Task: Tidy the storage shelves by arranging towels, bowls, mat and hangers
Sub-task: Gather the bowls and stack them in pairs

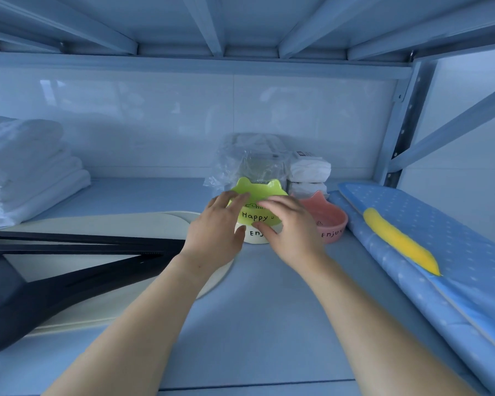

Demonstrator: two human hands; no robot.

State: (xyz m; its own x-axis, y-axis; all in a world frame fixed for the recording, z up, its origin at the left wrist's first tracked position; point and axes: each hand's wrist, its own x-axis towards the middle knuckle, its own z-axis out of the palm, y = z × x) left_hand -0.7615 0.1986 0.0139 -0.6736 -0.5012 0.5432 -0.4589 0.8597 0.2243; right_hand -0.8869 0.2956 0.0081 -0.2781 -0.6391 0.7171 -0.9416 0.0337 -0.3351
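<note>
In the head view, your left hand (215, 224) and right hand (289, 227) meet at the green bowl (257, 192), which sits stacked on the white bowl (253, 235) a little right of the middle of the shelf (269, 310), toward its back edge. Your left fingers lie slightly spread over the green bowl's left rim, thumb low against the stack. Your right fingers curl across its front, thumb underneath. The pink bowl (330, 221) stands just beside the stack, on its right. Behind the bowls are a plastic bag (249, 161) and white folded packs (309, 170). Folded towels (26, 167) are piled at the shelf's left edge. Black hangers (69, 267) lie on a cream mat (112, 224) toward the front left. A blue dotted pad (440, 238) with a yellow strip (397, 241) runs along the right edge.
</note>
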